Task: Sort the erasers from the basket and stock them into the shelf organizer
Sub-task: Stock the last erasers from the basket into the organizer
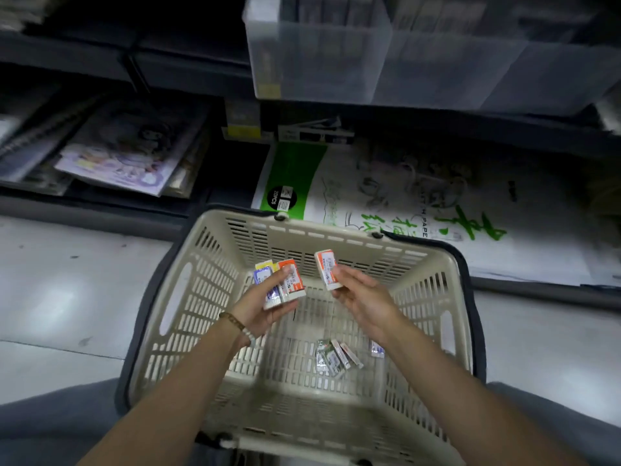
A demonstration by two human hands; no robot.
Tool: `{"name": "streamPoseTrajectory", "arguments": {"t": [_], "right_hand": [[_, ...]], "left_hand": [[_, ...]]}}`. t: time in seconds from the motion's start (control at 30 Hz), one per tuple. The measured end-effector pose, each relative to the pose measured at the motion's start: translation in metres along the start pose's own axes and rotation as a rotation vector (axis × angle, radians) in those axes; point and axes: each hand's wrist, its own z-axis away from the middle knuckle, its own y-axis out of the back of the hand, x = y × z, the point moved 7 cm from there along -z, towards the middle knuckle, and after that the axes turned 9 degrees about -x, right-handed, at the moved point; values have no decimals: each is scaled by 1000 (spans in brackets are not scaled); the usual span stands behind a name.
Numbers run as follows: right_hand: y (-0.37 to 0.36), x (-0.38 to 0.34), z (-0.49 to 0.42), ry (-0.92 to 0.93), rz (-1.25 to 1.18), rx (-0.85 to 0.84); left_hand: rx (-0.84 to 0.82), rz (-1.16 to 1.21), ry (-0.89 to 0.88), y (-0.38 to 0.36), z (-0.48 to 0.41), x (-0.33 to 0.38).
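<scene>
You are in the sorting step, by the look of it: erasers are grouped in your hands above the basket (433, 260), and none is near the shelf yet.

Your left hand (265, 309), just left of centre frame, holds a small stack of erasers (284, 285). An orange-sleeved one is on top, with a blue one and a yellow one showing behind it. The thumb lies across the front and the fingers curl underneath.

Your right hand (361, 297), just right of centre, pinches a single orange eraser (327, 270) by its lower end, fingers narrow around it. That eraser stands tilted, near the stack but apart from it.

Both forearms come in from the bottom corners of the frame, and both hands hover over the basket floor.

A few loose erasers (336, 356) lie on the basket floor at lower centre. One more small packet (377, 348) sits right beside your right forearm.

The shelf organizer (319, 52), a row of translucent bins, is at top centre and upper right. It is too blurred to tell what its compartments hold.

The next move probably calls for setting the single orange eraser against its match in the stack. That would free your right hand for the ones left in the basket. Keep your left thumb firm, because a loose stack of slick sleeves could slide apart.
</scene>
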Motion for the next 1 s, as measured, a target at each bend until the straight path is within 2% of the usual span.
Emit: {"name": "streamPoseTrajectory", "arguments": {"t": [0.1, 0.37, 0.53, 0.7, 1.0], "right_hand": [[-46, -26, 26, 22, 20, -113], [-112, -103, 88, 170, 350, -107], [-146, -138, 114, 36, 281, -238], [-167, -190, 124, 138, 271, -232], [-187, -258, 116, 192, 201, -303]], "left_hand": [[-56, -7, -99, -27, 26, 25], [-170, -132, -326, -84, 92, 100], [-135, -172, -523, -120, 128, 160], [-138, -157, -646, -152, 151, 208], [-111, -135, -694, -187, 158, 266]]}}
